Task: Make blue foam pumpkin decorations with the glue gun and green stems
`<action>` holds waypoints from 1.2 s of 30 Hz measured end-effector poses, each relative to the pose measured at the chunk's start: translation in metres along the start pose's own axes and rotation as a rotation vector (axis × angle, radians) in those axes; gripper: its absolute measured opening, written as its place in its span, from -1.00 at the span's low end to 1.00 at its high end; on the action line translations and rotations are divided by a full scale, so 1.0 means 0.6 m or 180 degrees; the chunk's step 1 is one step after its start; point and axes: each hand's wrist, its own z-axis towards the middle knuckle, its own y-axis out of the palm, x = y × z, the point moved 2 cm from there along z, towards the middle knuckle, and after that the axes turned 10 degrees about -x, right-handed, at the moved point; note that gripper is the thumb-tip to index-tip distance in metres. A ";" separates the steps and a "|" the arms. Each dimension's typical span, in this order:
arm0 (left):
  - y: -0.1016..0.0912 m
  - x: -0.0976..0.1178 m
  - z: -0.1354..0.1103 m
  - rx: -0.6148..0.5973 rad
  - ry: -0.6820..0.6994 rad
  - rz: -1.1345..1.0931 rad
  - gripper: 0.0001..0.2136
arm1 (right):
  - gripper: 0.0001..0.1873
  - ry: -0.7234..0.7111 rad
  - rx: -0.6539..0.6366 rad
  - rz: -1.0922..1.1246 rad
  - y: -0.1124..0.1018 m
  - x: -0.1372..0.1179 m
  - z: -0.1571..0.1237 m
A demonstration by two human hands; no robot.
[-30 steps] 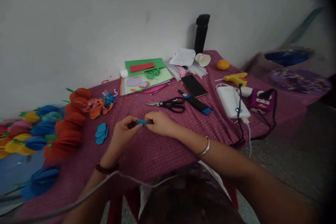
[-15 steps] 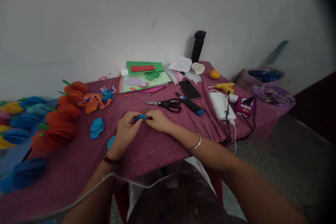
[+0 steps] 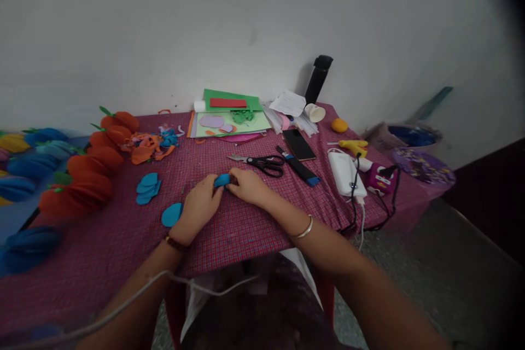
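Observation:
My left hand [image 3: 199, 208] and my right hand [image 3: 249, 186] meet over the checked red tablecloth [image 3: 229, 229] and pinch a small blue foam piece [image 3: 222, 179] between their fingertips. Both hands have the fingers curled onto it, low over the cloth. A flat blue foam oval [image 3: 171, 214] lies just left of my left wrist. A small stack of blue foam cut-outs [image 3: 147, 187] rests further left. Black-handled scissors [image 3: 264, 163] lie just beyond my right hand.
Orange and blue foam pumpkin shapes [image 3: 88, 175] crowd the left side. Coloured foam sheets [image 3: 229, 117], a phone [image 3: 299, 144], a black bottle [image 3: 319, 77], a yellow glue gun [image 3: 353, 146], a white power bank [image 3: 344, 166] and a purple device [image 3: 379, 178] with cables fill the back and right.
Both hands stay together on the blue piece and have lowered closer to the cloth. The camera has shifted, so the blue oval by my left wrist now shows fully.

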 end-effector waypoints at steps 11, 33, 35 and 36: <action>0.005 0.001 0.007 0.0279 0.0252 -0.0514 -0.79 | -0.82 -0.0242 0.0030 -0.0089 0.000 -0.013 -0.003; 0.007 -0.010 0.012 0.0632 0.0514 -0.0934 -0.83 | -0.42 0.0011 0.0215 -0.0109 0.021 -0.025 -0.017; 0.011 -0.011 0.013 0.0580 0.0558 -0.0873 -0.83 | -0.42 0.0007 0.0214 -0.0144 0.026 -0.024 -0.017; 0.013 -0.011 0.014 0.0560 0.0569 -0.0839 -0.83 | -0.42 0.0001 0.0221 -0.0164 0.028 -0.023 -0.016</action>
